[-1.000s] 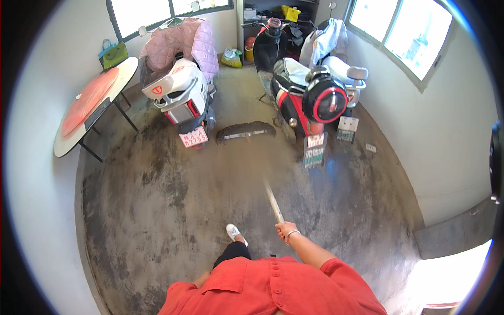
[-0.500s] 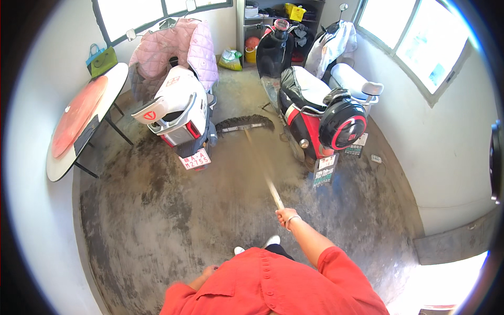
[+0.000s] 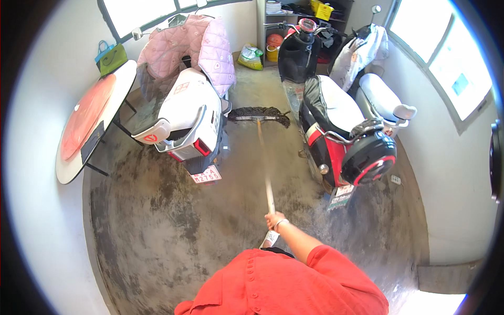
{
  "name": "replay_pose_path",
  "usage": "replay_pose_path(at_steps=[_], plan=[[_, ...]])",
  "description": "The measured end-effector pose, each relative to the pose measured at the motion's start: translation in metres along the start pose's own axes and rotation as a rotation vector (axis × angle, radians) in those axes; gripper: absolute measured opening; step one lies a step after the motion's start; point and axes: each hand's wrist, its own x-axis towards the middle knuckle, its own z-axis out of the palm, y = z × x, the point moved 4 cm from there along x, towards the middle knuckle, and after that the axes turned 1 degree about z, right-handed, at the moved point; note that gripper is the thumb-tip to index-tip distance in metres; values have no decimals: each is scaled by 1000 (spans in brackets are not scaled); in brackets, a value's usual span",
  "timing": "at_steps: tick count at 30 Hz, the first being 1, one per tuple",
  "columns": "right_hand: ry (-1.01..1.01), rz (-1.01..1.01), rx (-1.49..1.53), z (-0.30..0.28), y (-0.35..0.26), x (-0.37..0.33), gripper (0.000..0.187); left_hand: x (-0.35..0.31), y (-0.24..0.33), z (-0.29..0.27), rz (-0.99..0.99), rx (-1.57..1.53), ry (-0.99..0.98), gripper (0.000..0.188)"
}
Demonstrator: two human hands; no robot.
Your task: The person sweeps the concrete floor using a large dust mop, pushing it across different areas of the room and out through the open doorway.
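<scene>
My right hand is closed around the pale handle of a wide mop, with my arm stretched forward. The handle runs away from me to a dark, shaggy mop head that lies flat on the floor. This head sits in the gap between a white scooter on the left and a black and red scooter on the right. My left hand is out of sight.
A pink quilted cover drapes the white scooter's front. Behind the red scooter stands another scooter with a white seat. Along the left wall is an oval table. A yellow-green bag rests near the back shelf.
I have stepped forward, and both scooters look closer. My right hand has shifted left with the mop handle, which is now more upright in view. My left hand has dropped out of view.
</scene>
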Motion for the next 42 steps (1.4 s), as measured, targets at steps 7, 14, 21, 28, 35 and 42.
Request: replay_pose_path(at_steps=[7,14,21,28,35,42], plan=[[-30,89,24,-5,25,9,16,32,218,24,-55,-122,1,39],[212,-163,-148,12,11,-14,36,110,210,-30,155,17,-157,40],[258,-260,-249,105,24,-41,67,197,163,-88,184,60,-452,47],[271,-211,-257,146,108,-93,70,237,88,-112,348,308,-665,43],[336,-134,-293,141,253,-197,66,168,198,-114,507,698,-588,39],[455,-340,-392,178,464,-288,58,75,203,-46,973,947,-615,35]])
